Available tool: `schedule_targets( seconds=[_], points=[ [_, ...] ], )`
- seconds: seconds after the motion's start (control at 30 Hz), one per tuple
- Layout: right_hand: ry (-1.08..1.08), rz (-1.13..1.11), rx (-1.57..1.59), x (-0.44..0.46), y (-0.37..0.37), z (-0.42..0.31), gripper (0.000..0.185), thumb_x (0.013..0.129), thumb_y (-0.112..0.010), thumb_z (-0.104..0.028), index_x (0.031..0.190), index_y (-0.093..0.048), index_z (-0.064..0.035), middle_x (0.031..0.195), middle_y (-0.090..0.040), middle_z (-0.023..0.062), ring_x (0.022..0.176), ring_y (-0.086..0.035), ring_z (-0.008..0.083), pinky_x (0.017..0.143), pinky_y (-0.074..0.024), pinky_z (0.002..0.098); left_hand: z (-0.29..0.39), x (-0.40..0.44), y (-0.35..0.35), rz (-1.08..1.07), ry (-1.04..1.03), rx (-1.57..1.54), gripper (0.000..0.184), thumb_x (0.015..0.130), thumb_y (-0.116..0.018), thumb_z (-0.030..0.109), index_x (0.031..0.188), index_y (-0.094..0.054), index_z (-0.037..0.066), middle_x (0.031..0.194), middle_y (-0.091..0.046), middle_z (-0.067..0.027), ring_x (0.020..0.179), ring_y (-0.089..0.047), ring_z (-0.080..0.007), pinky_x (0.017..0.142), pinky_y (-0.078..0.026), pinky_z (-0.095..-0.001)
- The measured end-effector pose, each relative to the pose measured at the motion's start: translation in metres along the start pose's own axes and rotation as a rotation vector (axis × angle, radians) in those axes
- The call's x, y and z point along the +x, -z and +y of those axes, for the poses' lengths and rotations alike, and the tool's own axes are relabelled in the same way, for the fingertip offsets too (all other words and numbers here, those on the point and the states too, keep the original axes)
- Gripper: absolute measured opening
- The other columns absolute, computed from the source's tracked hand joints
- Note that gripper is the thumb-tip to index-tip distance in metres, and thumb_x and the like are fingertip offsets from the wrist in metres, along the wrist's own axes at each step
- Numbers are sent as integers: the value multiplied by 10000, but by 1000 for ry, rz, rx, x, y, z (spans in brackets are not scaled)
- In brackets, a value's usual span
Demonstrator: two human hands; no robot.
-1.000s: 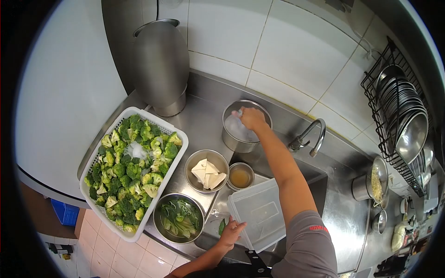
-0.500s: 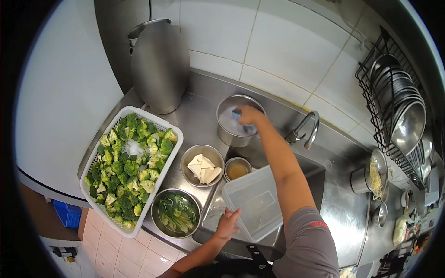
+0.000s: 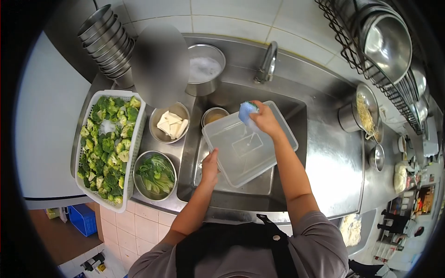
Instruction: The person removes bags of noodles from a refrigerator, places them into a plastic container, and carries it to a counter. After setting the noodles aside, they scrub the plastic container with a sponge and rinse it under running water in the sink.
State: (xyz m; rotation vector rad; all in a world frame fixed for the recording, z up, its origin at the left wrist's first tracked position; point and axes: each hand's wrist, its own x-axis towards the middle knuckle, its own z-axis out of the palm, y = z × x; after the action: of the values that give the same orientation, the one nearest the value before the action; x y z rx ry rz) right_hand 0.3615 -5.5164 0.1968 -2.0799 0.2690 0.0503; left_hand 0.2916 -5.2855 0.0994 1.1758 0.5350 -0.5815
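My left hand (image 3: 211, 166) grips the left edge of a clear plastic container (image 3: 227, 160), keeping it tilted over the sink (image 3: 296, 157). A wet blue sponge (image 3: 247, 112) with a green side is pinched in my right hand (image 3: 265, 121), at the container's upper rim. Behind the sink's left corner stands a steel pot (image 3: 204, 88) with white suds inside. Partly covered by the container is a small bowl (image 3: 215, 112) of brownish liquid.
Left of the sink are a bowl of white slabs (image 3: 171, 125), a bowl of leafy greens in water (image 3: 156, 176) and a white basket (image 3: 136, 139) of broccoli. A faucet (image 3: 266, 65) rises behind. Right stand a pot (image 3: 350, 118) and a dish rack (image 3: 343, 41).
My right hand has come out of the suds pot with the sponge and is now at the container. The head view has shifted. My left hand keeps its hold on the container's edge.
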Motion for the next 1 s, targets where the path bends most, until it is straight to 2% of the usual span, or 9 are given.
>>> schedule_targets(
  seconds=[0.1,0.43,0.5,0.53,0.73,0.87,0.9,0.93,1.0],
  points=[
    [125,226,-56,-15,0,21,441,692,-573,-75,1131,-562,-35,774,-643,195,713,-646,297,661,-481,381,-8,11,-5,90,-85,60,399,871,-612,370,977,-657,-12,869,-647,-33,784,-576,-108,706,-448,-251],
    [-108,558,-423,-30,8,110,396,715,-526,-56,1109,-562,-82,907,-636,217,829,-599,410,767,-480,491,-11,4,-22,13,-105,-180,327,852,-639,341,1024,-634,62,904,-622,-3,788,-568,-113,703,-432,-256],
    [-193,560,-515,-29,-4,148,462,761,-556,-140,1218,-498,-121,1134,-572,183,949,-562,388,814,-472,479,-11,3,-20,-4,-107,-200,322,850,-641,339,1041,-627,80,930,-618,6,804,-563,-106,708,-428,-254],
    [-271,427,-540,-37,-12,141,572,784,-577,-253,1316,-398,-139,1324,-428,150,1038,-504,389,891,-429,491,-11,4,-20,-19,-107,-217,318,849,-643,337,1058,-620,98,955,-614,16,820,-558,-100,713,-423,-253],
    [-13,48,-815,-62,-113,93,819,835,-576,-345,1466,-104,-124,1518,-55,181,1350,-110,492,1010,-217,658,-10,18,-15,-69,-158,-217,344,834,-662,329,1094,-610,109,1008,-598,17,886,-547,-103,753,-415,-269],
    [135,-453,-842,-99,-123,68,724,861,-544,-235,1464,-147,-190,1521,-42,170,1355,-106,481,988,-252,672,-15,32,-9,-60,-145,-276,457,792,-670,440,1114,-578,128,1028,-586,-12,919,-528,-143,769,-388,-311],
    [85,-571,-879,-104,-105,46,664,852,-528,-174,1446,-232,-204,1513,-103,178,1298,-293,470,958,-365,604,-11,25,-11,-24,-113,-254,521,778,-657,492,1145,-557,135,1024,-579,-20,907,-521,-152,776,-394,-319],
    [81,-572,-883,-100,-94,53,664,852,-528,-174,1446,-232,-204,1513,-103,178,1298,-293,470,958,-365,604,-16,30,-9,-27,-109,-258,521,778,-657,492,1145,-557,135,1024,-579,-20,907,-521,-152,776,-394,-319],
    [-96,-471,-892,-92,-69,71,561,834,-522,-140,1376,-379,-181,1440,-272,242,1129,-514,431,885,-478,487,-27,39,-4,-120,-3,-415,420,815,-647,435,1077,-590,113,928,-572,-1,766,-545,-143,629,-430,-291]
  ],
)
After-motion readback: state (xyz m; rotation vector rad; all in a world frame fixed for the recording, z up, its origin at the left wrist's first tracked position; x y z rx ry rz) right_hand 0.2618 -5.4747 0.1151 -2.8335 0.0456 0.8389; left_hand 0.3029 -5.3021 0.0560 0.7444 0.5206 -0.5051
